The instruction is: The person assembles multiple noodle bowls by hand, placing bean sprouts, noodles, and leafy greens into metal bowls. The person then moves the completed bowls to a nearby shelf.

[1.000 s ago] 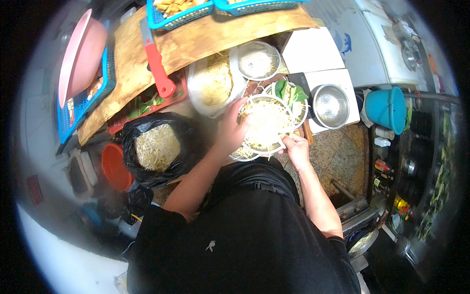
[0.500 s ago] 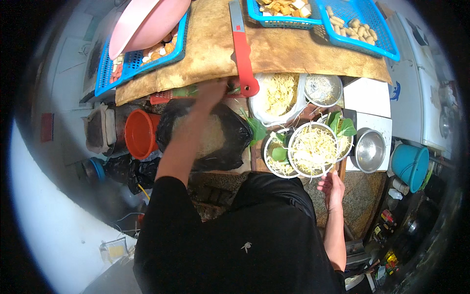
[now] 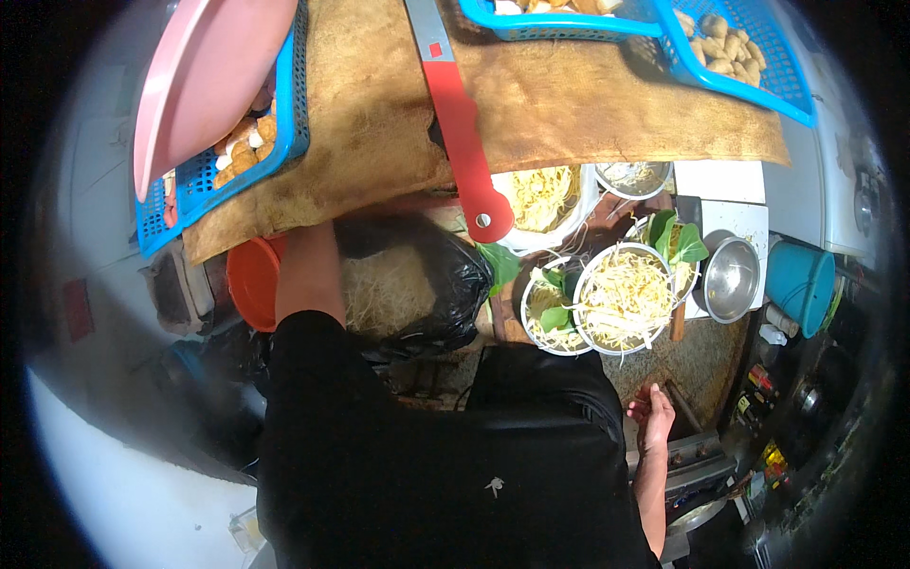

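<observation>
My left forearm (image 3: 309, 280) reaches forward between an orange bucket (image 3: 248, 289) and a black plastic bag (image 3: 455, 294) of pale thin noodles (image 3: 384, 294). The hand itself is hidden under the brown-covered shelf's edge. Low on the right, my right hand (image 3: 654, 414) is open and holds nothing, its fingers loosely bent. It is apart from the nearest bowl (image 3: 626, 299), which is heaped with bean sprouts. Behind that bowl, other bowls hold sprouts and green leaves (image 3: 675, 242). A white-lined container of yellow noodles (image 3: 542, 197) stands farther back.
A red-and-silver strip (image 3: 464, 152) lies across the shelf (image 3: 607, 104) and overhangs its edge. Blue baskets (image 3: 289, 104) of food pieces stand on it, with a pink basin (image 3: 213, 85) over the left one. At right are an empty metal bowl (image 3: 731, 280) and a teal bucket (image 3: 802, 289).
My left hand has moved left and out of sight beneath the shelf edge. My right hand has drawn back toward me from the sprout bowl. The whole view has shifted.
</observation>
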A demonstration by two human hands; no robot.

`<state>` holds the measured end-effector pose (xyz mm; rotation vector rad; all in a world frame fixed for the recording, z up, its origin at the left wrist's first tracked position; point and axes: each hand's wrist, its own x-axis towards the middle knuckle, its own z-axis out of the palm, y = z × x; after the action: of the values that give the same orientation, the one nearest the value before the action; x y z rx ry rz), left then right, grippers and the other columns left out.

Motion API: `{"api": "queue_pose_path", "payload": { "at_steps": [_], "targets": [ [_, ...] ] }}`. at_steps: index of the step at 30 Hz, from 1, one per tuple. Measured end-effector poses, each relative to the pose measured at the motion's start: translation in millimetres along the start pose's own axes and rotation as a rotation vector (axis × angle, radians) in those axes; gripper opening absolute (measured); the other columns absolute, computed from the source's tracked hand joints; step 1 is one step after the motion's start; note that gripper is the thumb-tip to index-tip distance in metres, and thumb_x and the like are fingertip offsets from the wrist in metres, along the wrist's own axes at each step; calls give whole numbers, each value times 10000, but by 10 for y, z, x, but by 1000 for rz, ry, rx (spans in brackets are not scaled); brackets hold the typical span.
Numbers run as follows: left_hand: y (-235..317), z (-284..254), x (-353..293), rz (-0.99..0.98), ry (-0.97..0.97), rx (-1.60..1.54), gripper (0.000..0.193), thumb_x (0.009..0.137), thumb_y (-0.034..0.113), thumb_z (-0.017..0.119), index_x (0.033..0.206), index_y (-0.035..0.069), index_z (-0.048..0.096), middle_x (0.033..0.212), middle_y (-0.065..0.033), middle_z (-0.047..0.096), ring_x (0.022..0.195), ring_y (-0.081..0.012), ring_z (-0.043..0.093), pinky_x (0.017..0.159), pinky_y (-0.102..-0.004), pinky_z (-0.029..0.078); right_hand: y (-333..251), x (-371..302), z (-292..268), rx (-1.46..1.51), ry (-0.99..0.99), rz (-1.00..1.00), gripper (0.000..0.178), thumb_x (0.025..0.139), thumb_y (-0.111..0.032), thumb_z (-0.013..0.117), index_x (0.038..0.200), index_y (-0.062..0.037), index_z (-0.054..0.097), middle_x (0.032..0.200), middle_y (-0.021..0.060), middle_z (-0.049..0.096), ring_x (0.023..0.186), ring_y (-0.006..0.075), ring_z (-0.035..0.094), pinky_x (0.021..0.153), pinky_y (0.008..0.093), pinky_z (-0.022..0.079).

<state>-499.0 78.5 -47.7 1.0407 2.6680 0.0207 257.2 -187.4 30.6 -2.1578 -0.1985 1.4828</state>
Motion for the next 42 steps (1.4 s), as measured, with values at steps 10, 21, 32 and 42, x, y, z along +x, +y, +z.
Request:
{"api": "queue_pose_path", "payload": {
  "at_steps": [10, 21, 32, 42],
  "targets": [
    [513, 285, -192, 63, 11, -61, 432, 1049, 337, 591, 1412, 103, 589, 1258, -153, 687, 996, -288, 712, 737, -448, 579, -101, 146, 130, -193, -80, -105, 318, 1051, -329, 682, 954, -28, 717, 753, 69, 701, 637, 166, 666, 601, 322, 543],
    [680, -196, -362, -48, 174, -737, 428, 1050, 326, 621, 1409, 95, 592, 1242, -136, 686, 975, -250, 712, 723, -408, 585, -34, 462, -49, -239, -153, -150, 173, 1017, -197, 727, 1010, -24, 730, 823, 36, 715, 690, 146, 690, 626, 314, 568],
    [1734, -445, -3356, 291, -252, -1052, 213, 985, 148, 742, 1170, 46, 713, 987, -40, 728, 862, -107, 681, 747, -291, 560, -482, 841, -159, -189, -309, -239, 155, 1027, -171, 706, 1033, -19, 737, 849, 12, 705, 686, 108, 670, 614, 279, 560],
    [2870, 305, -4709, 926, -222, -217, 473, 982, 382, 663, 1409, 182, 630, 1333, -272, 580, 1205, -471, 592, 981, -553, 506, -865, 589, -132, -221, -425, -413, 115, 1027, -119, 685, 1045, -17, 735, 818, -8, 693, 695, 83, 651, 659, 253, 548]
  ]
}}
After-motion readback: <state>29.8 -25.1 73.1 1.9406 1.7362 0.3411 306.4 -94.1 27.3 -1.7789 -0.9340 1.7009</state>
